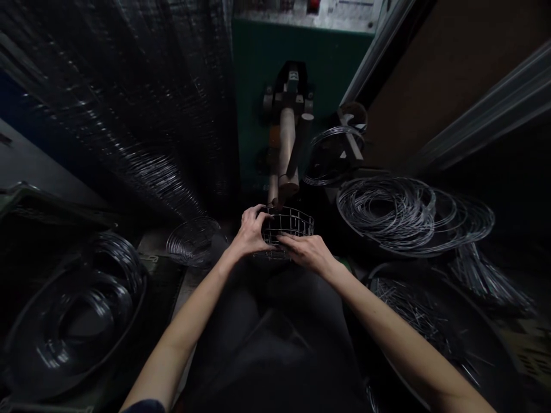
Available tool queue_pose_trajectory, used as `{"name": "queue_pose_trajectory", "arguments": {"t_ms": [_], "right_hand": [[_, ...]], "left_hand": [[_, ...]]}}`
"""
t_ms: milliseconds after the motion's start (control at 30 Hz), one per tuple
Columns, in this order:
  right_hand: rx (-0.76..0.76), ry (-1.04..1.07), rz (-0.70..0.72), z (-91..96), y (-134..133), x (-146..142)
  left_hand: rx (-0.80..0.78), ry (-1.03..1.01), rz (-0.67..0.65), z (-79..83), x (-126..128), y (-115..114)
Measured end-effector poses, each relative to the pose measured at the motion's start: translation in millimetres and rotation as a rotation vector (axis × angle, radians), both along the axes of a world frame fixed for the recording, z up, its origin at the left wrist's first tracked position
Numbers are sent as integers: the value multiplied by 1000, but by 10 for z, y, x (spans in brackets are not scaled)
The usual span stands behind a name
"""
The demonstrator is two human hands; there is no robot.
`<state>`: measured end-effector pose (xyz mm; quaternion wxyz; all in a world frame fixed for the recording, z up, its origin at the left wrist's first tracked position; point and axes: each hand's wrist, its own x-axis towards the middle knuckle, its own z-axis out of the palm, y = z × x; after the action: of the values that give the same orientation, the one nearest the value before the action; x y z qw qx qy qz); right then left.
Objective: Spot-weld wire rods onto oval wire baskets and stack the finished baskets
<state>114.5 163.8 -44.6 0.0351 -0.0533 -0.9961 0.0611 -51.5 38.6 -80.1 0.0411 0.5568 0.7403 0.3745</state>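
Note:
Both hands are on a round wire basket (293, 222) with a grid wall, just below the rods of a machine (287, 143). My left hand (252, 232) grips its left side, fingers over the top and thumb low. Across the near side lies my right hand (303, 248), its fingers on the wires and pointing left. The basket's far edge is close to the machine's lower electrode-like tip (274, 192); whether they touch I cannot tell. Parts of the basket's near and left sides are hidden behind my fingers.
Wire rings lie in a basin (413, 215) on the right, above a tub of straight wire pieces (413, 310). At left, a basin (81, 327) holds more rings, near a small ring stack (193, 238). Tall stacks of wire parts (159, 178) stand behind.

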Motion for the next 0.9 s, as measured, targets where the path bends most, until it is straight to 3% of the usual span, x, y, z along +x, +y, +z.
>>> {"name": "queue_pose_trajectory", "arguments": {"t_ms": [433, 700, 900], "right_hand": [[-17, 24, -22, -32, 75, -122], [-39, -32, -93, 24, 45, -134], [-99, 25, -72, 31, 9, -120]], "left_hand": [[80, 12, -24, -76, -159, 99], [27, -36, -22, 30, -205, 136], [42, -20, -47, 103, -210, 107]]}}
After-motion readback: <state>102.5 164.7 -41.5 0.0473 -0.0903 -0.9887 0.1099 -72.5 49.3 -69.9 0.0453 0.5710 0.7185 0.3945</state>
